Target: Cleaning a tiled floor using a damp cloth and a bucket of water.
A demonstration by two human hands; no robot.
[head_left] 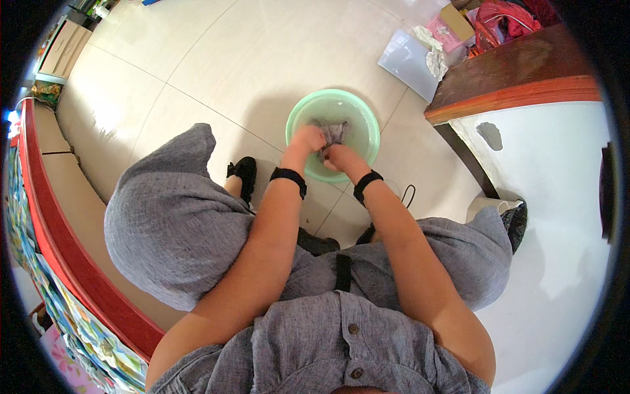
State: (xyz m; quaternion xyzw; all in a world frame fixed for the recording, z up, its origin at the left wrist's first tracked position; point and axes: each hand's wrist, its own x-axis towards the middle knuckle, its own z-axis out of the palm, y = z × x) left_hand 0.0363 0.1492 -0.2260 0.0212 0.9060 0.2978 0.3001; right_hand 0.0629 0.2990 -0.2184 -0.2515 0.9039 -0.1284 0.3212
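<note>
A round pale green basin (372, 118) with water in it stands on the floor in front of me. Both my arms reach down into it, a black band round each wrist. My left hand (310, 138) is closed on a wet greyish-purple cloth (336, 131) at the basin's middle. Just to its right and a little nearer, my right hand (342, 159) grips the same cloth with curled fingers. Part of the cloth is bunched between the two hands, and its far end spreads into the water. My fingertips are partly hidden.
Tiled floor (216, 79) surrounds the basin. At the right stands a white wall end with a brown wooden top (525, 62). Beyond it lie a pale flat panel (410, 64), crumpled tissue and red bags (505, 23). A red-edged bed (72, 262) runs along my left.
</note>
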